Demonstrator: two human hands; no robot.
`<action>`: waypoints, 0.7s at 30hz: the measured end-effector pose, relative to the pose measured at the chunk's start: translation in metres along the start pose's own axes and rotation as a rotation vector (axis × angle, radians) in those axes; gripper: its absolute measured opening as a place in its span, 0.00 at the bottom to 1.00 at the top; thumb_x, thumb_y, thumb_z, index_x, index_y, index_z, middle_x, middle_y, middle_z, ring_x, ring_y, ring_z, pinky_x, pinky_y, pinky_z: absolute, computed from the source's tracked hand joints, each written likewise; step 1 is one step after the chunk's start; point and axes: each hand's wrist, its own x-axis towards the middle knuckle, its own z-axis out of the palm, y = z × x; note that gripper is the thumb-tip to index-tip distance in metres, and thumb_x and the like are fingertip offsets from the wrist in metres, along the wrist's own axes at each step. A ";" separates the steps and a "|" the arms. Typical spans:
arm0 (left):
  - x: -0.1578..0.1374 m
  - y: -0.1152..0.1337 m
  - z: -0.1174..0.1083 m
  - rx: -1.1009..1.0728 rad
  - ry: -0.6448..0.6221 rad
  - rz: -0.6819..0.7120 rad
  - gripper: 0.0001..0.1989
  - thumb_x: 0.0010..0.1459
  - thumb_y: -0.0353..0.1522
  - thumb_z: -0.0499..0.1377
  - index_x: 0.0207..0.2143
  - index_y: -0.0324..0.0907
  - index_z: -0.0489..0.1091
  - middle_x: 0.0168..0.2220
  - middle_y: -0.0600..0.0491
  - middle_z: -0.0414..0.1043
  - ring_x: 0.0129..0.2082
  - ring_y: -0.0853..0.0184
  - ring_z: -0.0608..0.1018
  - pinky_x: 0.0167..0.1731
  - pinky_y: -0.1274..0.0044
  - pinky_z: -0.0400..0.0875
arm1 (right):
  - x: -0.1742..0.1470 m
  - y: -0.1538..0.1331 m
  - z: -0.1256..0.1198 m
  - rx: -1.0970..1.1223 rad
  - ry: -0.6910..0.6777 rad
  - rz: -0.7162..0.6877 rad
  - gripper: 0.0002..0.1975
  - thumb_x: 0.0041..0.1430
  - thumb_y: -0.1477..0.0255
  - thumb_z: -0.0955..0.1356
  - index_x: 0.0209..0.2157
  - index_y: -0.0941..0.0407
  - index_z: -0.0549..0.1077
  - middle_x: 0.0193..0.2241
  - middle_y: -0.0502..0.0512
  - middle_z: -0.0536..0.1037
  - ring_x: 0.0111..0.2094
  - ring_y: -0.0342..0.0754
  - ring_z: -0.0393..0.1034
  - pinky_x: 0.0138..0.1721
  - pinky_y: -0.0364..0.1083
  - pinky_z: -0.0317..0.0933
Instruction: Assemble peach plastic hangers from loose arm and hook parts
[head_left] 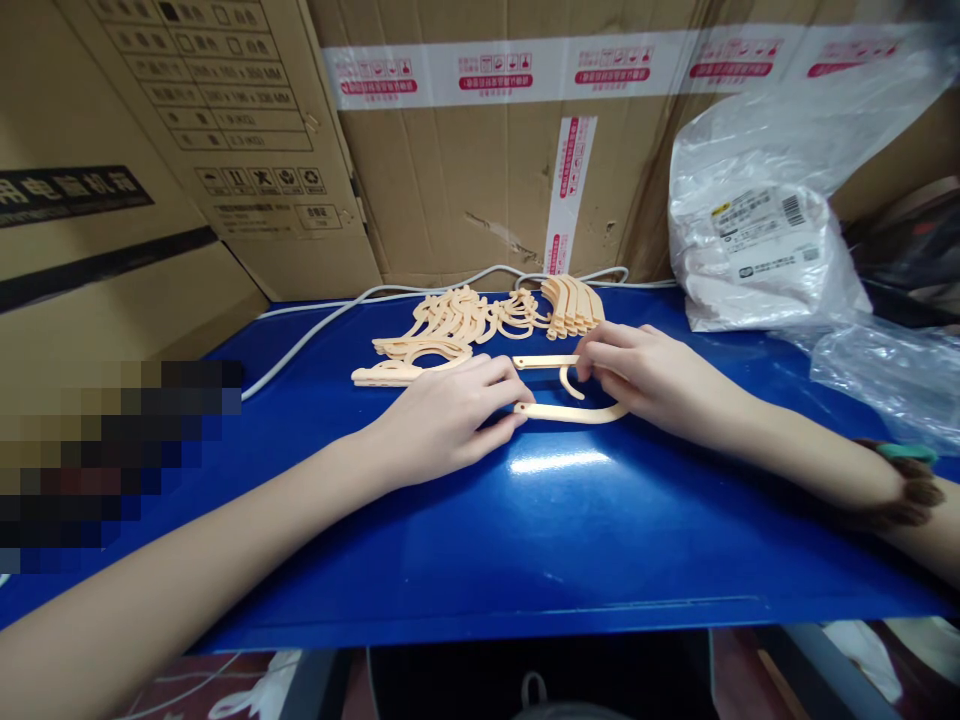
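Near the middle of the blue table, my left hand [461,415] has its fingertips closed on the holed end of a cream plastic hanger arm [570,413]. That arm curves toward my right hand [649,380], whose bent fingers are closed over its far end. A second, straight-looking arm [544,362] runs under the right fingertips, and a small curved hook [571,383] lies between the two arms. My right fingers cover the place where these pieces come together, so I cannot see whether they are joined. Folded hanger pieces [386,374] lie just behind my left hand.
Behind my hands are a pile of hooks [450,315], loose hooks [517,315] and stacked hanger arms [574,305]. A white cable [315,340] crosses the table [480,560]. Cardboard boxes [465,180] stand at the back and left; a plastic bag [757,240] sits back right.
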 end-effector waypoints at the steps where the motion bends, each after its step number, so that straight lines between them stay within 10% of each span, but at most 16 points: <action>1: 0.000 0.000 0.001 -0.001 0.003 0.001 0.13 0.68 0.34 0.48 0.46 0.41 0.71 0.43 0.51 0.70 0.40 0.65 0.71 0.41 0.74 0.64 | 0.000 0.000 0.000 -0.004 0.002 0.005 0.11 0.60 0.81 0.59 0.36 0.56 0.69 0.38 0.55 0.72 0.36 0.48 0.68 0.41 0.49 0.57; 21: 0.000 -0.002 0.007 -0.003 0.006 0.024 0.12 0.68 0.32 0.50 0.46 0.41 0.72 0.42 0.53 0.73 0.40 0.65 0.71 0.40 0.74 0.64 | 0.001 0.005 0.005 0.009 -0.035 0.079 0.10 0.62 0.80 0.59 0.36 0.56 0.69 0.37 0.54 0.75 0.38 0.49 0.69 0.41 0.50 0.55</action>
